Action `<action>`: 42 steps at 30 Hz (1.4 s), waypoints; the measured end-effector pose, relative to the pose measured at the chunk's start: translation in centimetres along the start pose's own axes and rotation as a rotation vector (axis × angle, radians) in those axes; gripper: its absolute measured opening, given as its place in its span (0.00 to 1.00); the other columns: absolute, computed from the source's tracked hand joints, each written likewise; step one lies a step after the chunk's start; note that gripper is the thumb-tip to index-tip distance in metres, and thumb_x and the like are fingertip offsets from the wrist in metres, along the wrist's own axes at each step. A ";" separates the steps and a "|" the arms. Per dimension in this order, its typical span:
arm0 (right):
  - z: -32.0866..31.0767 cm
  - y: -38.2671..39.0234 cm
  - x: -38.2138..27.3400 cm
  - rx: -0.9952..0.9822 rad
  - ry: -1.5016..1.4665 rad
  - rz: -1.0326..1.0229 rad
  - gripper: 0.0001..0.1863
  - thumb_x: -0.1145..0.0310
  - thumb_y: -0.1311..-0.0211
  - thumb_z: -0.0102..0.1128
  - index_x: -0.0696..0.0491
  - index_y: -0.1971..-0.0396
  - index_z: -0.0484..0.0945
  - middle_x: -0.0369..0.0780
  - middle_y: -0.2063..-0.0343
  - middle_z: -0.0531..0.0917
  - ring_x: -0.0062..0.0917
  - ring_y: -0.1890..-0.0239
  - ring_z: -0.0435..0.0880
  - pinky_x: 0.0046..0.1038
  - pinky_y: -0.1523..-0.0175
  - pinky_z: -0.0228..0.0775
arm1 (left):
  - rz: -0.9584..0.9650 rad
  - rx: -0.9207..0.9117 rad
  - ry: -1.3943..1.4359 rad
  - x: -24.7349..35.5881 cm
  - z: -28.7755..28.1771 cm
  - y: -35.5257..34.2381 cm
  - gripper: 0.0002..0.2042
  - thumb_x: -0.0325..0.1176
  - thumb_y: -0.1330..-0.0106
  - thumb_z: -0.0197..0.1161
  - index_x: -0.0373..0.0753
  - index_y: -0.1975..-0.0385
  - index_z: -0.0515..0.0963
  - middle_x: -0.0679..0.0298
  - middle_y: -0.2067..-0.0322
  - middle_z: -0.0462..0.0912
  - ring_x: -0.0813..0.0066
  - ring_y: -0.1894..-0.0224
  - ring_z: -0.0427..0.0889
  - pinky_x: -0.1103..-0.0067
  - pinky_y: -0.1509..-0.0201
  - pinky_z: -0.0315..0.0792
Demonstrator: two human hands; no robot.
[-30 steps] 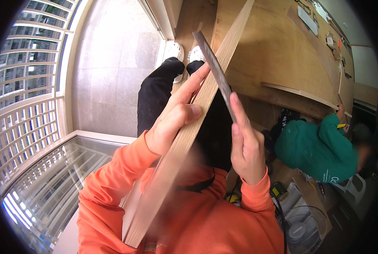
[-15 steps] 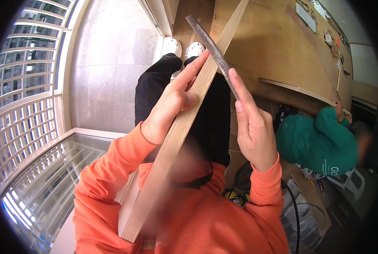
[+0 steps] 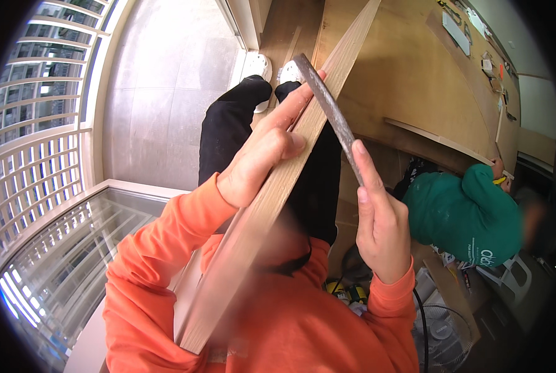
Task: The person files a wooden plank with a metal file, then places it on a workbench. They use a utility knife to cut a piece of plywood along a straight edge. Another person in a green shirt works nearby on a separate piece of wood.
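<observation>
One metal file (image 3: 329, 107), pinched in the right hand (image 3: 382, 230), crosses a wooden strip (image 3: 284, 180) clasped in the left hand (image 3: 259, 155), whose nearby fingers (image 3: 295, 104) a skidding stroke could scrape.

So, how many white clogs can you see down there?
2: the left clog, past the left trouser leg, and the right clog, near the far end of the metal file in the picture. Others could be hidden.

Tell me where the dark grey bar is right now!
In the head view, the dark grey bar is in the upper half, right of centre, held by the right hand and slanting across the pale wooden strip.
</observation>
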State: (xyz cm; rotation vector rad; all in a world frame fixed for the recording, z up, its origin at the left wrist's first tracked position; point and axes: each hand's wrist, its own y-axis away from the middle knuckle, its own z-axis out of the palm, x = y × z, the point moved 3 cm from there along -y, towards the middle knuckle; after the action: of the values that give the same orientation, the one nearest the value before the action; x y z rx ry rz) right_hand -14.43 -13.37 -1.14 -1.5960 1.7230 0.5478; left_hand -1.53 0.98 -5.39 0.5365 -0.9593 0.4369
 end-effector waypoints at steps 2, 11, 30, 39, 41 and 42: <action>0.2 0.0 0.2 -0.056 0.007 0.125 0.31 0.81 0.31 0.48 0.47 0.29 0.64 0.51 0.64 0.84 0.42 0.75 0.80 0.38 0.67 0.72 | -0.029 0.062 -0.006 -0.3 0.1 0.1 0.47 0.43 0.51 0.49 0.32 0.25 0.52 0.53 0.31 0.66 0.67 0.32 0.68 0.78 0.28 0.57; 0.9 0.1 -0.3 -0.018 -0.002 0.092 0.31 0.81 0.31 0.49 0.47 0.29 0.65 0.50 0.67 0.83 0.40 0.77 0.78 0.37 0.68 0.71 | 0.055 -0.093 0.122 -0.2 0.1 0.2 0.41 0.32 0.42 0.47 0.30 0.25 0.47 0.54 0.26 0.55 0.68 0.24 0.52 0.78 0.24 0.44; 0.9 0.7 -0.6 -0.032 0.026 0.093 0.34 0.83 0.35 0.52 0.48 0.29 0.65 0.49 0.66 0.84 0.39 0.76 0.82 0.41 0.69 0.72 | 0.056 -0.122 0.102 -0.3 0.1 0.3 0.42 0.35 0.43 0.46 0.29 0.25 0.46 0.53 0.24 0.50 0.66 0.22 0.46 0.76 0.22 0.39; 0.2 1.0 -1.1 -0.079 0.039 0.100 0.34 0.82 0.36 0.54 0.43 0.29 0.66 0.47 0.77 0.77 0.39 0.78 0.77 0.40 0.70 0.70 | 0.061 -0.107 0.019 -0.4 -0.1 0.4 0.42 0.36 0.42 0.45 0.30 0.24 0.46 0.53 0.25 0.52 0.66 0.23 0.49 0.76 0.23 0.40; 0.1 1.1 -1.2 -0.098 0.063 0.141 0.32 0.82 0.34 0.51 0.47 0.30 0.67 0.47 0.68 0.76 0.40 0.71 0.79 0.38 0.65 0.71 | 0.048 -0.115 0.046 -0.4 -0.1 0.5 0.42 0.36 0.42 0.45 0.30 0.24 0.46 0.53 0.25 0.51 0.66 0.23 0.48 0.76 0.23 0.40; 0.0 1.3 -1.2 -0.183 0.086 0.196 0.29 0.83 0.32 0.47 0.52 0.31 0.66 0.48 0.54 0.77 0.42 0.59 0.82 0.34 0.56 0.74 | 0.048 -0.117 0.037 -0.3 -0.2 0.4 0.42 0.36 0.42 0.45 0.30 0.24 0.46 0.52 0.24 0.51 0.66 0.23 0.48 0.75 0.23 0.40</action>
State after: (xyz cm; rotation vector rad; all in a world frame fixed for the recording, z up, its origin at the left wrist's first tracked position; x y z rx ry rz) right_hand -15.75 -12.36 -0.45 -1.6044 1.9542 0.7618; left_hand -1.84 1.39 -5.65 0.3988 -0.9572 0.4290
